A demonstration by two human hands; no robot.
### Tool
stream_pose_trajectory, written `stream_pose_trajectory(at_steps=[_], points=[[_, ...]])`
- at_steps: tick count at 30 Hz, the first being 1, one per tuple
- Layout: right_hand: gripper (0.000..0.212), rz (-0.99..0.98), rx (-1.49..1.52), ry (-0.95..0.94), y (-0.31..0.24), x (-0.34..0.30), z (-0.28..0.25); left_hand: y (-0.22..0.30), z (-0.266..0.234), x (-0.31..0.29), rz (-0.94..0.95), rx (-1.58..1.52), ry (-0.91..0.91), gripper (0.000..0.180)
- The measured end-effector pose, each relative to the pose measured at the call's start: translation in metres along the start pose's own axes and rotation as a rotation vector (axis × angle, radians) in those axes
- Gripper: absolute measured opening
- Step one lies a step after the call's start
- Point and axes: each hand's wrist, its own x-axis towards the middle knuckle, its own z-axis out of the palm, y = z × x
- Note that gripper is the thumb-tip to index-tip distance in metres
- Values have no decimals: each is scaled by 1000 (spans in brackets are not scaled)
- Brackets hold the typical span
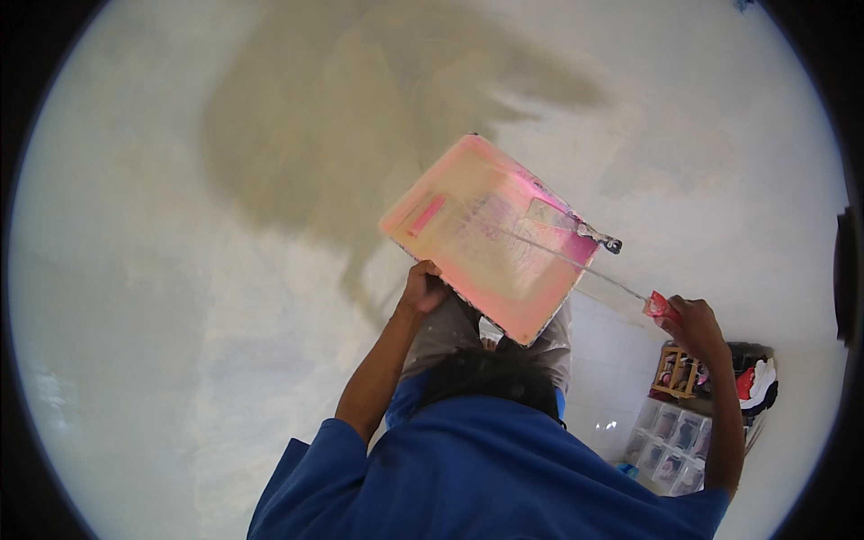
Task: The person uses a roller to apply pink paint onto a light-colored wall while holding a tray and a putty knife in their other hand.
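Pale wall filled most of my view, an irregular grey-beige patch darkening its upper middle. I judged that patch coated and the lighter areas around it without that coat. Before it, the left hand, arm stretched forward, gripped the near-left edge of a tilted pink paint tray. The right hand, forearm raised, was wrapped around a paint roller's red handle; its wire shaft reached over the tray, the roller head indistinct.

2 bare forearms raised, left hand curled; right hand closed, farther out
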Motion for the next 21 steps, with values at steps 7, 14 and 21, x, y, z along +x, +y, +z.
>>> stream_pose_trajectory(at_steps=[7, 14, 21], points=[[30, 54, 103, 24, 6, -63, -30, 3, 5, -36, 55, -79, -7, 51], [25, 105, 146, 50, 42, -122, -43, -1, 44, -73, 121, -149, -29, 45], [28, 142, 215, 26, 51, -135, -48, -7, 11, -78, 166, -169, -44, 57]])
